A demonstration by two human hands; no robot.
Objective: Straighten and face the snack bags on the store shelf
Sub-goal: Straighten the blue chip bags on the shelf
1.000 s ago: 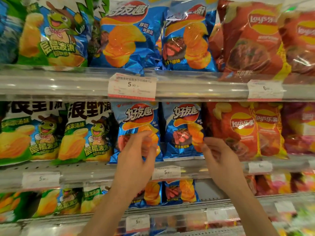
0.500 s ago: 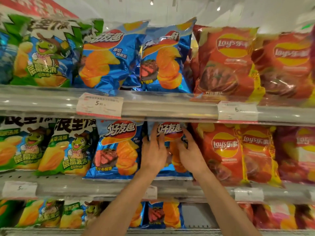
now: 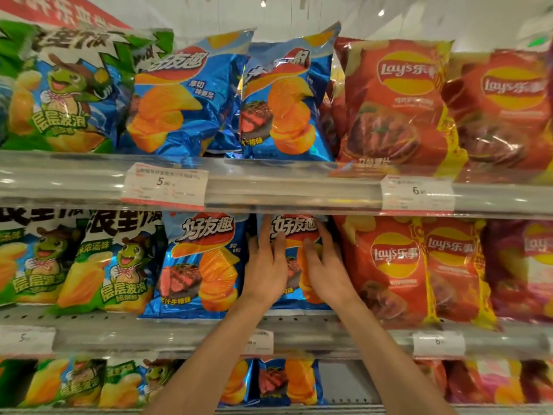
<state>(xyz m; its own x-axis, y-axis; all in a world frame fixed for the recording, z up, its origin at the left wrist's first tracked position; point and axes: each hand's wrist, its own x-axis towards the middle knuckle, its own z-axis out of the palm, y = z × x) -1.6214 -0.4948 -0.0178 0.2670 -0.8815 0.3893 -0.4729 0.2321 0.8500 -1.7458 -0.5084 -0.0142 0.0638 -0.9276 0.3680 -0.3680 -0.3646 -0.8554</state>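
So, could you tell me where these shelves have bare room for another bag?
One gap shows: the bottom shelf, right of the small blue bag, where grey back panel is bare. The middle shelf is packed edge to edge around both hands; the top shelf is equally full.

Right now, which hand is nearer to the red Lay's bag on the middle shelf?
Right. The right hand rests on the blue steak-flavour chip bag directly beside the red Lay's bag; the left hand lies further away, on that blue bag's other side.
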